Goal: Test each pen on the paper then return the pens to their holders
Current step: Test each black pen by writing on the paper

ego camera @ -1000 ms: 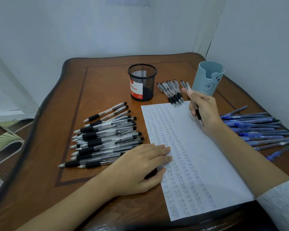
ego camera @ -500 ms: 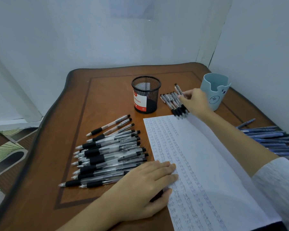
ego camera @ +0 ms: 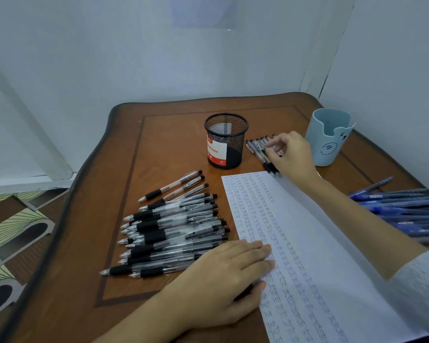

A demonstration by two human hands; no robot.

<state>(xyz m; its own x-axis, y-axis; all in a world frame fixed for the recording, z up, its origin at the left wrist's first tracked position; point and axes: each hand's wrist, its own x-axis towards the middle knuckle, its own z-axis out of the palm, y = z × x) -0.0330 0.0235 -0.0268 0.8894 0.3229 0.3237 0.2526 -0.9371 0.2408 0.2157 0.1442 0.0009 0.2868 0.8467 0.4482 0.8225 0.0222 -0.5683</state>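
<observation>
A white paper covered in columns of small test marks lies on the wooden table. My left hand lies flat on the paper's left edge, fingers straight. My right hand reaches to the far end of the paper and rests with loose fingers on a short row of black pens. No pen is visibly gripped in it. That row lies between the black mesh holder and the light blue cup holder. A large pile of black pens lies left of the paper.
Several blue pens lie in a heap at the right table edge, behind my right forearm. Both holders look empty from here. White walls close off the table at the back and right. Patterned floor shows past the left edge.
My right hand carried a black pen from the paper up to the short row by the mesh holder and laid it there. My left hand stayed on the paper. The camera tilted up.
</observation>
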